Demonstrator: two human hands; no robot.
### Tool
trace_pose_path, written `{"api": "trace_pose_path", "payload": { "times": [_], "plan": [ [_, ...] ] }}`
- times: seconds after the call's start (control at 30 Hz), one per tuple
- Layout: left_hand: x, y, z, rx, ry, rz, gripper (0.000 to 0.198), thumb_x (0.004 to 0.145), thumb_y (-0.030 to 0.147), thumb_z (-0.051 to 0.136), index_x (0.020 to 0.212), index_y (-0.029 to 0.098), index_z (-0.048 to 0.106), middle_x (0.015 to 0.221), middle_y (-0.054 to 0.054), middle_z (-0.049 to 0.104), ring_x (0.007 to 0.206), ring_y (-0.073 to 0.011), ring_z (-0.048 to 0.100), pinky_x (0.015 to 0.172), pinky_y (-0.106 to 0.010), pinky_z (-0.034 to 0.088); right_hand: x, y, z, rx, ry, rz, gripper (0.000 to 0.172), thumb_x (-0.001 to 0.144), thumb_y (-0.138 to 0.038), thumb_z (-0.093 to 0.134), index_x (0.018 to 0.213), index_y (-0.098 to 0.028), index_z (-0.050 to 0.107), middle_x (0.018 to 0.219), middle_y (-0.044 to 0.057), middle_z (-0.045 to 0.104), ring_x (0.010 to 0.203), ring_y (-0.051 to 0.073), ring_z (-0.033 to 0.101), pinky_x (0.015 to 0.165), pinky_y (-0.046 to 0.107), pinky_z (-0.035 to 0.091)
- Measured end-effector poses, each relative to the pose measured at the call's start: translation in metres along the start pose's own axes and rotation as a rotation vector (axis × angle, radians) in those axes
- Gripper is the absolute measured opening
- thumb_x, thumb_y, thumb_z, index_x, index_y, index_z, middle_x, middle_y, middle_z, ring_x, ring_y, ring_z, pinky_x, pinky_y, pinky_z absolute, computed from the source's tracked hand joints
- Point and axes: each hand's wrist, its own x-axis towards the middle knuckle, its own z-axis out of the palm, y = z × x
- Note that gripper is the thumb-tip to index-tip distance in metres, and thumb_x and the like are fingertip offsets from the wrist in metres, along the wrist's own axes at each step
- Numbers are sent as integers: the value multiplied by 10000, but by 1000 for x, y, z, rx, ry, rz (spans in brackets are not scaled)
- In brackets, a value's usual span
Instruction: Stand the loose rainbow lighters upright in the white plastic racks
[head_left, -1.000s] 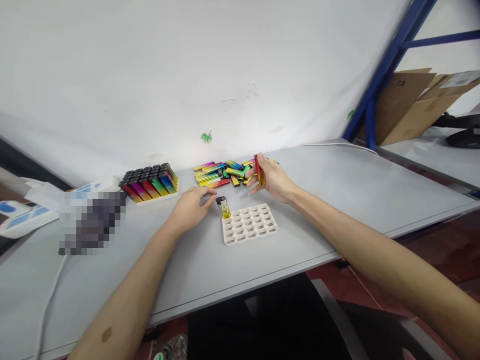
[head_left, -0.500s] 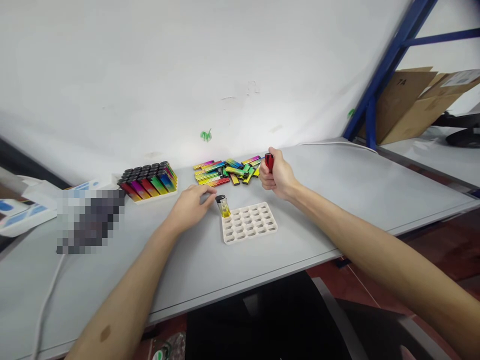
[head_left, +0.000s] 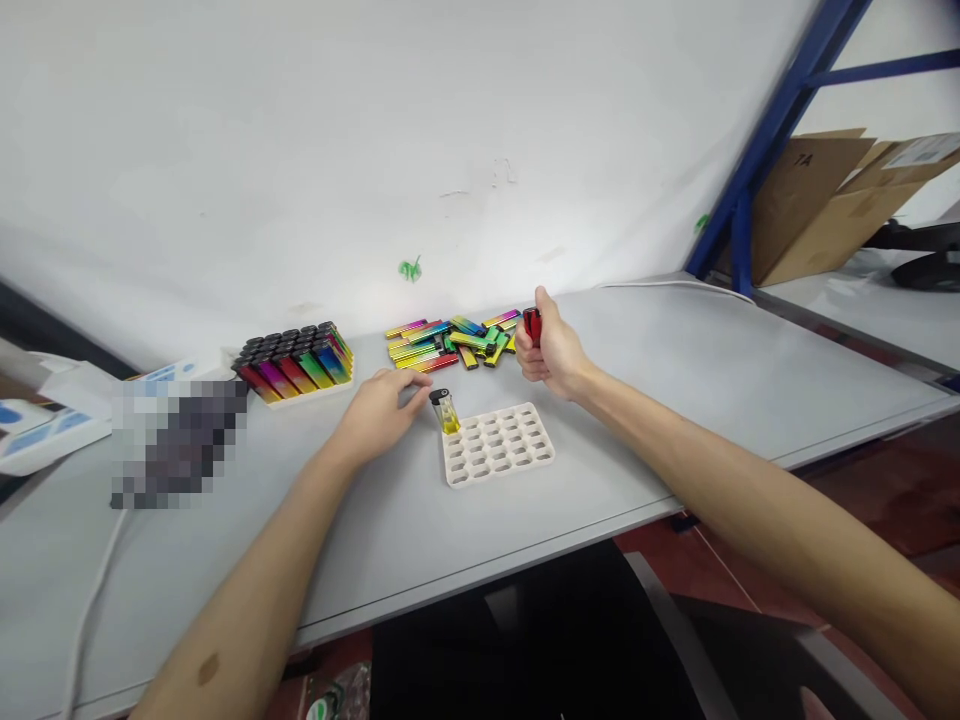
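Observation:
My right hand (head_left: pixel 551 352) is closed in a fist round a red lighter (head_left: pixel 532 326), held upright with my thumb on top, just right of a loose pile of rainbow-coloured lighters (head_left: pixel 450 342) on the grey table (head_left: pixel 675 380). My left hand (head_left: pixel 379 412) lies flat on the table, fingers loosely spread, holding nothing, its fingertips beside a yellow lighter (head_left: pixel 445 412) that stands upright in the near-left corner of a white slotted tray (head_left: pixel 499 445). The tray's other slots hold nothing.
A second tray (head_left: pixel 296 362) filled with several black-capped rainbow lighters stands at the back left. A blurred dark object (head_left: pixel 176 440) and white-blue boxes (head_left: pixel 45 425) lie further left, with a white cable (head_left: pixel 94 610). Cardboard boxes (head_left: pixel 840 200) and a blue rack post (head_left: pixel 765 150) stand at right.
My right hand turned the red lighter upright from a fingertip hold into a closed fist and shifted slightly right. My left hand stayed in place.

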Motion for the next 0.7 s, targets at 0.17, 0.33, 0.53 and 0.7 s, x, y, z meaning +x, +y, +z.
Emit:
{"api": "trace_pose_path", "payload": {
  "times": [0.17,0.33,0.53,0.7],
  "plan": [
    [0,1,-1,4,-9,-10,323,892,343,500,1105,235,716,1117,-71,721,1040,-261,643,949,-405,508,1,0,0,4,-10,-14,465,967,-493,321,583,-233,287,439,-79,189,385,72,99,368,212,93],
    [0,2,-1,-9,-6,0,318,894,335,494,1104,233,711,1129,-66,726,1074,-262,637,972,-404,499,1,3,1,-12,-24,-34,403,939,-414,334,583,-230,293,438,-77,200,379,68,104,365,198,96],
    [0,2,-1,5,-10,-5,318,893,349,501,1100,231,711,1117,-72,726,1051,-263,644,954,-408,506,1,8,2,-61,8,35,477,979,-556,334,641,-224,387,443,-82,237,365,69,139,353,191,121],
    [1,1,1,-4,24,16,296,914,352,492,1073,234,712,1106,-60,737,1055,-258,644,958,-400,500,3,14,1,-95,-41,46,458,999,-578,333,823,-213,547,516,-63,375,383,92,325,376,200,305]
  ]
}}
